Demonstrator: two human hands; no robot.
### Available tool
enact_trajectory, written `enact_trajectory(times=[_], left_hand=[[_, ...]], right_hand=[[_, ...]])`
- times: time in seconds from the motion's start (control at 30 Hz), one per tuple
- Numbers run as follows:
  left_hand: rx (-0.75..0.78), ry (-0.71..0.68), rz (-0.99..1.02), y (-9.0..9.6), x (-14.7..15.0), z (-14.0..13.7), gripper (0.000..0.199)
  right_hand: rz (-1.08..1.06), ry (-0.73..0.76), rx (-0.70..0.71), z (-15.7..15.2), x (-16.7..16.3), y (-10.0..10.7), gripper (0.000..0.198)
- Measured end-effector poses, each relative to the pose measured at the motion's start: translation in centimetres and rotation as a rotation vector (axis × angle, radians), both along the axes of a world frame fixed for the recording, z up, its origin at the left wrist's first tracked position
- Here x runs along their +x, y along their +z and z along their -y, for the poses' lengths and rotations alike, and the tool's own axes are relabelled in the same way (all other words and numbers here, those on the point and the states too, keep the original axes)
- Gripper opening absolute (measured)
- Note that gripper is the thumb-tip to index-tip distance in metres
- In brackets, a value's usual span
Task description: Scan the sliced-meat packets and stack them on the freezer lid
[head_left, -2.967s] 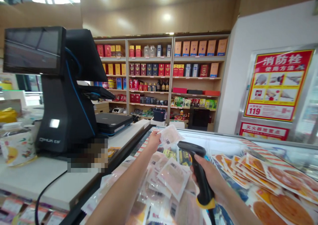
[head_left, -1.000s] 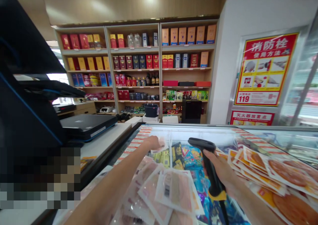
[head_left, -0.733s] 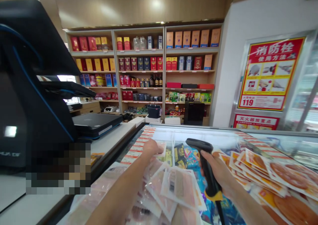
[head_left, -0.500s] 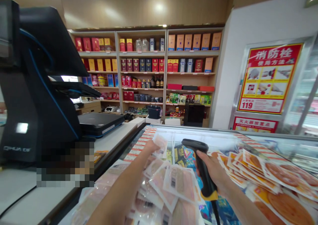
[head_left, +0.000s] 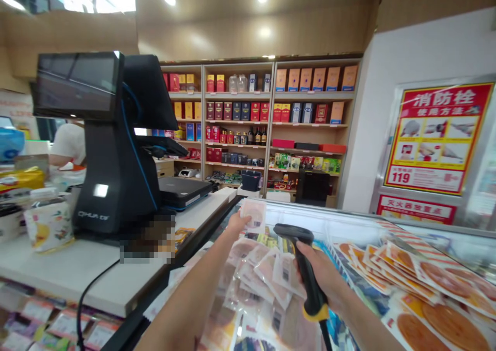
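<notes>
My left hand [head_left: 237,222] holds up a small clear packet of pinkish sliced meat [head_left: 252,214] above the glass-topped chest freezer [head_left: 349,222]. My right hand [head_left: 321,276] grips a black barcode scanner [head_left: 300,258] with a yellow band on its handle, its head pointing toward the raised packet. Beneath both hands lies a loose pile of similar clear meat packets [head_left: 259,284] with barcode labels.
A black checkout terminal [head_left: 112,144] with two screens stands on the white counter [head_left: 89,273] to the left, its cable hanging over the edge. Flat pizza packs [head_left: 426,278] fan across the freezer's right side. Shelves of boxes [head_left: 267,118] fill the back wall. A person [head_left: 70,144] is behind the terminal.
My left hand put one packet down on the freezer, then lifted a packet up in front of the scanner. The view swung back left toward the terminal.
</notes>
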State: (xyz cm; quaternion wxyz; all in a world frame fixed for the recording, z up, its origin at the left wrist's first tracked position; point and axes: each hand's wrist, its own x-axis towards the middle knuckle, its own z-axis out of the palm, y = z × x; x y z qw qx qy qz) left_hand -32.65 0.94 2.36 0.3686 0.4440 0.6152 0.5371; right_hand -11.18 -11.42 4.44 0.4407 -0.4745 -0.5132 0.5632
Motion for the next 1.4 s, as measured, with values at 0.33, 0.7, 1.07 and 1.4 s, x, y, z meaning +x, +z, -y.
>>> enact_trajectory(times=[0.33, 0.7, 1.07, 1.4], left_hand=[[-0.062, -0.096, -0.097, 0.2, -0.8, 2.7, 0.03], [-0.181, 0.057, -0.65, -2.8, -7.1, 11.7, 0.053], [-0.243, -0.093, -1.073, -4.3, -4.2, 13.8, 0.076], [-0.185, -0.21, -1.089, -4.3, 4.2, 11.6, 0.07]], right_hand=[[-0.017, -0.027, -0.011, 1.2, -0.5, 0.7, 0.038], [-0.108, -0.073, -0.052, 0.2, 0.8, -0.5, 0.037], [-0.143, -0.068, -0.065, 0.3, 2.1, -0.5, 0.037], [-0.154, -0.12, -0.06, 0.2, 3.9, 0.0, 0.033]])
